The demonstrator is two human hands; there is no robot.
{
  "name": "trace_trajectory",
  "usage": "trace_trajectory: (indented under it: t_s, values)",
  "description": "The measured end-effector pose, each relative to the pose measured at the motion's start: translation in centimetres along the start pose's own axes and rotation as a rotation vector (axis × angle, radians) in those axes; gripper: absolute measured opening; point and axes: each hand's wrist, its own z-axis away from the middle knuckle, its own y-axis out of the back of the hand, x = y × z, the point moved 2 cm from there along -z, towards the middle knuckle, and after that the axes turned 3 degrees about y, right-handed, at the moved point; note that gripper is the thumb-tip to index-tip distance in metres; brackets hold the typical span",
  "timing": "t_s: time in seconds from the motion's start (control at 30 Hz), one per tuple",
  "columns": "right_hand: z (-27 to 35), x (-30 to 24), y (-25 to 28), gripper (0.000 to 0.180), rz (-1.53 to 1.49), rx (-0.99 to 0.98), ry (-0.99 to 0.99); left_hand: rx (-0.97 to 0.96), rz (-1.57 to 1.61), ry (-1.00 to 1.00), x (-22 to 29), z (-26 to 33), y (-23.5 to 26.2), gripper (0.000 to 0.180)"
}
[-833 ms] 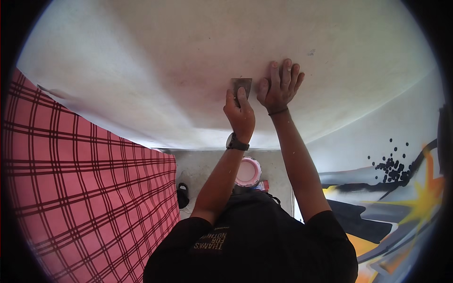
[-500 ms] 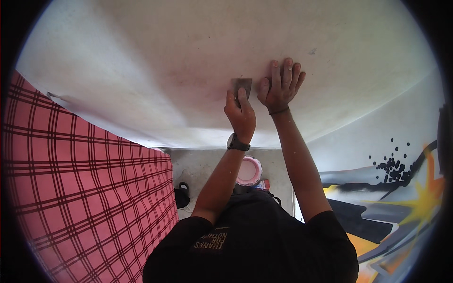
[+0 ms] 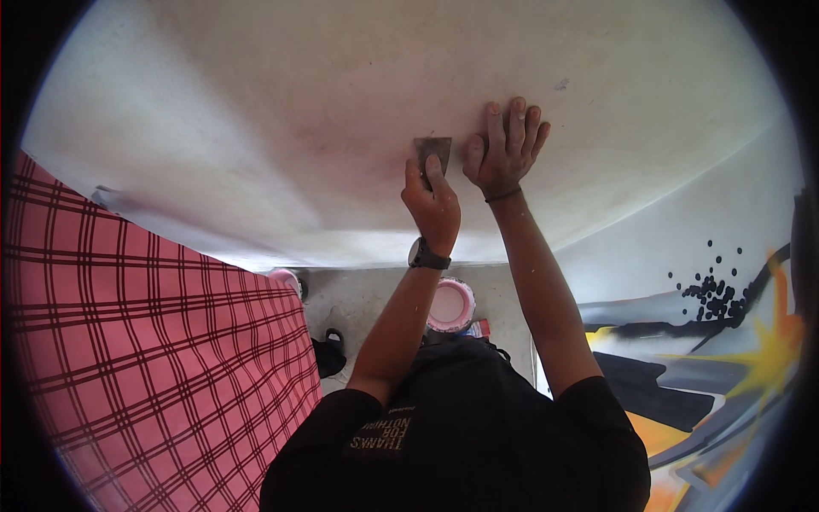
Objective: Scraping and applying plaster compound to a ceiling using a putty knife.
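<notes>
In my left hand (image 3: 435, 209) is a putty knife with a dull grey blade (image 3: 433, 146), wider toward its top edge. My thumb lies along the blade, and the handle is hidden in my grip. The blade is at the pale off-white wall (image 3: 341, 111) in front of me. Just right of it, my right hand (image 3: 503, 158) rests on the same wall, fingers spread and pointing up, holding nothing. Whitish dust coats the fingers of both hands.
Below my forearms a round pink-rimmed bucket (image 3: 470, 307) stands on the grey floor (image 3: 375, 294). A second pink bucket (image 3: 286, 279) peeks out beside the pink checked cloth (image 3: 171, 341) on the left. A painted mural wall (image 3: 682, 341) borders the right side.
The view has shifted slightly, bringing the second pink bucket into sight at the left. The blade is tilted a little differently against the wall; my right hand keeps its place beside it.
</notes>
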Motion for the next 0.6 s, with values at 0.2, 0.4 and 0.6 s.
trace_trajectory:
  t_s: [0.2,0.4,0.6]
  values:
    - [0.4,0.5,0.1,0.053,-0.01,0.0,-0.003,0.002,0.052,-0.012,0.2,-0.1,-0.9,0.029]
    - [0.4,0.9,0.1,0.053,0.005,0.0,-0.003,0.027,0.049,-0.011,-0.1,0.3,-1.6,0.028]
    - [0.9,1.1,0.4,0.053,0.002,-0.009,-0.012,0.008,0.02,-0.029,-0.4,0.9,-1.5,0.028]
